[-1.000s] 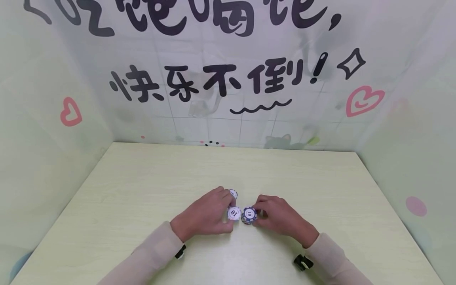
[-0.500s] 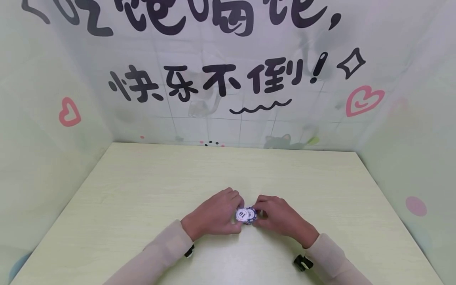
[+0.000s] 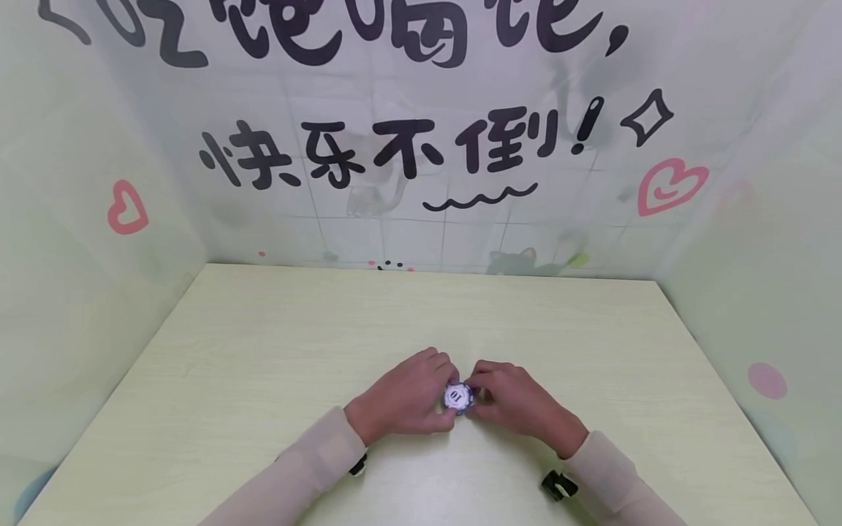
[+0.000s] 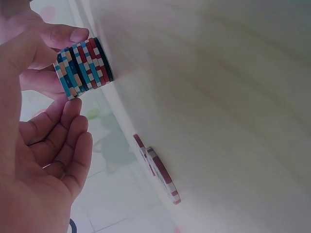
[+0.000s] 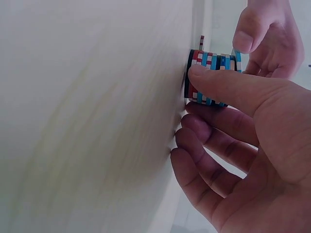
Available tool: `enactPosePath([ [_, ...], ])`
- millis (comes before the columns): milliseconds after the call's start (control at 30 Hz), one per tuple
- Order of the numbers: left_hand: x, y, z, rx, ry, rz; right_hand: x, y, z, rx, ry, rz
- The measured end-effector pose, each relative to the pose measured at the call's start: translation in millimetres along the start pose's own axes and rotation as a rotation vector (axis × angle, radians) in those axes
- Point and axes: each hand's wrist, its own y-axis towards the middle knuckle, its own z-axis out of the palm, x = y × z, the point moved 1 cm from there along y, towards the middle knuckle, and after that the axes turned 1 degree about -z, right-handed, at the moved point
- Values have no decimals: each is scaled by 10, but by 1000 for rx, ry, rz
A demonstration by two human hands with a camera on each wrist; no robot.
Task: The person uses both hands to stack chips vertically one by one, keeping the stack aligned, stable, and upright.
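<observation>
A stack of poker chips [image 4: 85, 65] with blue, red and tan striped edges stands on the table between my hands. On its top lies a white chip [image 3: 457, 397] marked 10, lined up over the blue ones. My left hand [image 3: 409, 394] pinches this top chip between thumb and fingertips. From the other side, my right hand [image 3: 521, 398] grips the stack, its thumb [image 5: 214, 80] pressed along the lower chips. Two red-and-white chips [image 4: 164, 175] lie on the table beyond my left hand, overlapping in the left wrist view; the head view has them hidden.
The pale wooden table [image 3: 316, 321] is enclosed by a printed backdrop [image 3: 421, 234] at the back and sides. A black strap piece [image 3: 559, 484] hangs at the right wrist, another [image 3: 358, 464] at the left.
My left hand has moved right, bringing the white chip over the stack and onto the blue chip. A chip seen behind that hand is now covered by it. My right hand stays put.
</observation>
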Motion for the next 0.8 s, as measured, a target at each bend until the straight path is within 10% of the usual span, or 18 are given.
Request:
enactPosePath([
  [800, -18, -3, -7, -48, 44, 25, -14, 0, 8, 9, 3, 11],
])
